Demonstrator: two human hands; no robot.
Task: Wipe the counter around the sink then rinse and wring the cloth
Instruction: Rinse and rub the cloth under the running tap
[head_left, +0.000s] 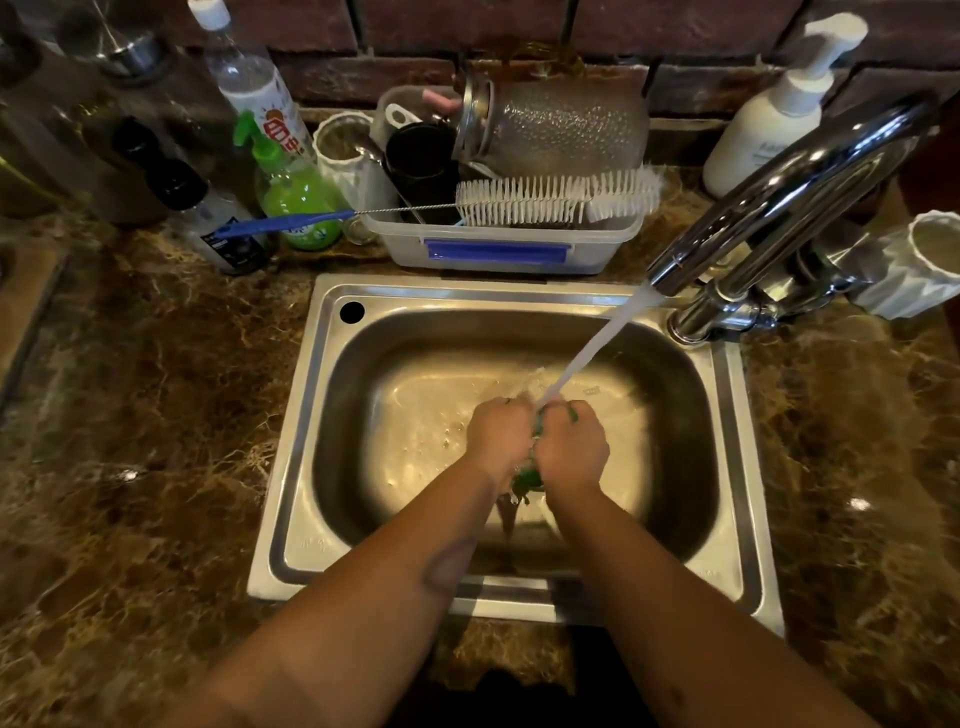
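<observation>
Brown marble counter (156, 415) surrounds the steel sink (727, 467) on every side of my hands. Both hands work over the middle of the basin. My left hand (496, 434) and right hand (571, 447) are pressed close together, fingers curled tight around the green cloth (527, 480), which is bunched between them; only small patches of it show between the knuckles and below my wrists. The faucet (779, 208), beyond and to the right of my hands, is running, and the water stream (597, 343) lands directly on the cloth at my fingertips.

Task status, as I judge it: the wiping stage appears complete, since the cloth is off the counter and under the water. Rinsing is in progress. Whether the grip is already a twist, I cannot tell. Remaining steps: finish the rinse and wring the cloth.

Beyond my hands, against the brick wall, a plastic tub (498, 249) carries a bottle brush (556, 200) across its rim. A green spray bottle (296, 197) stands beyond and to the left.
</observation>
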